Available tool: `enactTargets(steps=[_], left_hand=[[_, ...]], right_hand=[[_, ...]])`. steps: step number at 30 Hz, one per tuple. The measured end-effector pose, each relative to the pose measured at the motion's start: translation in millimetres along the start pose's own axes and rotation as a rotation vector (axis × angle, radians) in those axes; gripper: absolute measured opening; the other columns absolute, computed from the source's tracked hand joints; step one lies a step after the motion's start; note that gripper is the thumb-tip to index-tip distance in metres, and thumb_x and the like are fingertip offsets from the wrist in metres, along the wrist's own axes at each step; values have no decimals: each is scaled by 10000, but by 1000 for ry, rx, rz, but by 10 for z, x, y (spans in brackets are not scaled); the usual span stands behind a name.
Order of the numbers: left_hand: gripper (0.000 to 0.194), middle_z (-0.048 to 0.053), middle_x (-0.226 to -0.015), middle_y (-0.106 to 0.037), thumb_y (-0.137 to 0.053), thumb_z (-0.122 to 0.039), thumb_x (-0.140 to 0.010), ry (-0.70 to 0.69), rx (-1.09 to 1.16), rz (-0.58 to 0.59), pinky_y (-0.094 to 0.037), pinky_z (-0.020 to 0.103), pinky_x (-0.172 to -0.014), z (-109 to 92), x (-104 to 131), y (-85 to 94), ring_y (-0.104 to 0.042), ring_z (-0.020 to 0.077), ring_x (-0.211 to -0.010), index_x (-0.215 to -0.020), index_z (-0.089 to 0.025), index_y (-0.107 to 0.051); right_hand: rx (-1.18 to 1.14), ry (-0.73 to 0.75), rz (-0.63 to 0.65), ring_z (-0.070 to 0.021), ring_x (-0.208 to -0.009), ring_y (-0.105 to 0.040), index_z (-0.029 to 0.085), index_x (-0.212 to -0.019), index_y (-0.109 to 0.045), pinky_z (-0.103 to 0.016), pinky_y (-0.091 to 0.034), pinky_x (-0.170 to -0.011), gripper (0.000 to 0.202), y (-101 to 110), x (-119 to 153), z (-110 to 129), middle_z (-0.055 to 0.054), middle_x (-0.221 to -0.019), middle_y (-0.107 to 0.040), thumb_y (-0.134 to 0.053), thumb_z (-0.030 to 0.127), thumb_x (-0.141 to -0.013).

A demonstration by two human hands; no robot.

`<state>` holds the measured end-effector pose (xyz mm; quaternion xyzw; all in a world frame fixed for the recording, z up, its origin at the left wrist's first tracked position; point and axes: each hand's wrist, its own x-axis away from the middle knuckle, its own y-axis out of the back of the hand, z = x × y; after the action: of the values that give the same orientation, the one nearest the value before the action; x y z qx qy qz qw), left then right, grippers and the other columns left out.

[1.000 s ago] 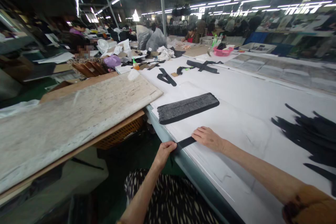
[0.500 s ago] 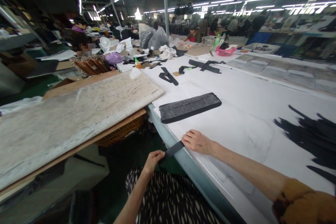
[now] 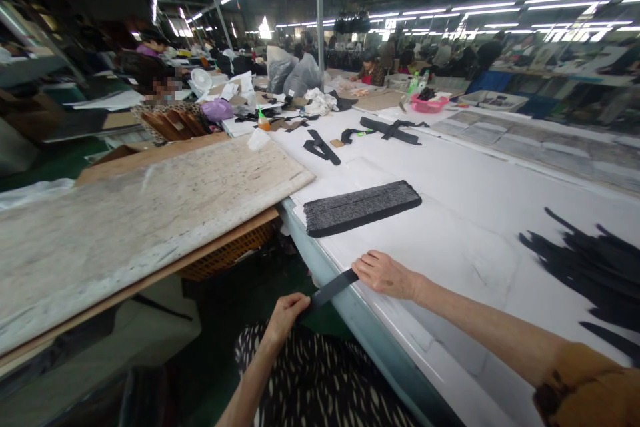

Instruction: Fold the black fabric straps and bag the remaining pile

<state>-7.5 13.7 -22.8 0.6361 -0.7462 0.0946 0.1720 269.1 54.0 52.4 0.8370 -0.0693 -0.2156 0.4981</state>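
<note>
A dark fabric strip (image 3: 332, 289) stretches between my two hands across the near edge of the white table (image 3: 450, 180). Its lower left end is pinched in my left hand (image 3: 286, 315), which is off the table edge above my lap. At the other end, my right hand (image 3: 384, 273) is closed over the strip at the tabletop. Beyond my hands lies a neat stack of folded dark grey strips (image 3: 363, 207). A loose heap of black strips (image 3: 585, 267) spreads out on the right.
A worn pale board (image 3: 150, 213) adjoins the table on the left, over an orange crate (image 3: 227, 253). Farther back are loose black strips (image 3: 323, 147), a small glue bottle (image 3: 263, 121), a pink basket (image 3: 429, 103) and grey bags (image 3: 290, 72). Other people sit in the background.
My hands have moved slightly apart, the left one leftward and the right one rightward. More of the strip shows between them.
</note>
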Motion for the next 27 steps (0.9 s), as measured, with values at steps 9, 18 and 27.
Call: enactTargets(steps=[9, 18, 27], left_hand=[[353, -32, -505, -467, -647, -494, -613, -15, -52, -27, -308, 249, -569, -135, 115, 3, -405, 126, -563, -516, -161, -579], [390, -45, -518, -414, -646, -514, -647, -37, -4, -91, -293, 230, -549, -216, 293, -27, -355, 114, -563, -520, -169, -516], [478, -23, -510, -438, -583, -623, -667, -181, -183, -11, -300, 241, -500, -626, 212, -348, -373, 123, -535, -527, -167, -559]], right_hand=[[51, -151, 90, -160, -746, -483, 112, -950, -582, -302, -366, -620, 257, -75, 262, -29, -71, -910, -588, -365, 1, -872], [-145, -379, -6, -156, -744, -526, 144, -894, -588, -268, -431, -624, 229, -148, 278, -18, -51, -860, -598, -392, 28, -867], [-581, -738, -178, -181, -960, -556, 192, -1030, -571, -334, -445, -858, 203, 195, -74, -39, -67, -1025, -603, -408, 235, -916]])
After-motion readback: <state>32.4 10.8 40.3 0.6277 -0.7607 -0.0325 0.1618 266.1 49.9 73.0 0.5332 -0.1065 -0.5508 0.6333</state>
